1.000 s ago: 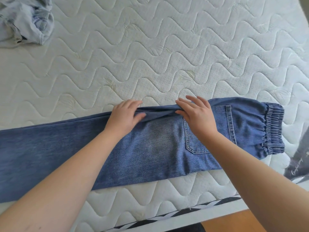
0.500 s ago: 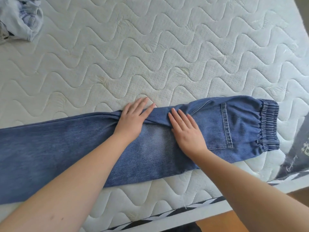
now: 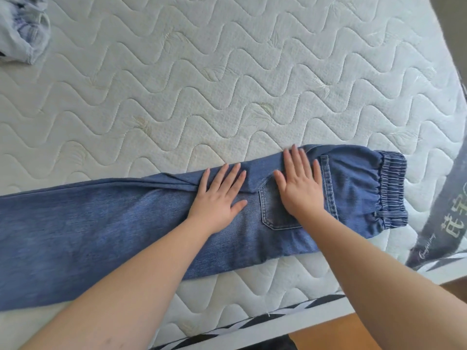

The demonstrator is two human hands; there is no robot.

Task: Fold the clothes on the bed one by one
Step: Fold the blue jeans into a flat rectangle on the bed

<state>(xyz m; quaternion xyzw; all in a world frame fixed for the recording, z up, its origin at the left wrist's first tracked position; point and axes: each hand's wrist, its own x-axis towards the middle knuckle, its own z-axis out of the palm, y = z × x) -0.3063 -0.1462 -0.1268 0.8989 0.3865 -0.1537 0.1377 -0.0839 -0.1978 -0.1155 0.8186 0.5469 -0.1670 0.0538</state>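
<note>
A pair of blue jeans (image 3: 106, 231) lies lengthwise across the near part of the white quilted mattress (image 3: 227, 84), folded leg over leg, its elastic waistband (image 3: 391, 188) at the right. My left hand (image 3: 218, 198) lies flat with straight fingers on the folded-in crotch flap at the far edge. My right hand (image 3: 299, 185) presses flat on the back pocket (image 3: 273, 213) just to the right of it. The legs run off the left edge of the view.
A crumpled pale blue garment (image 3: 21, 29) lies at the far left corner. A grey printed cloth (image 3: 444, 210) hangs at the mattress's right side. The near bed edge (image 3: 252, 327) has black-and-white trim, with orange floor beyond.
Both hands went from pinching the tucked flap to lying flat on it. My right hand has since slid right onto the pocket, and my left hand followed to the right.
</note>
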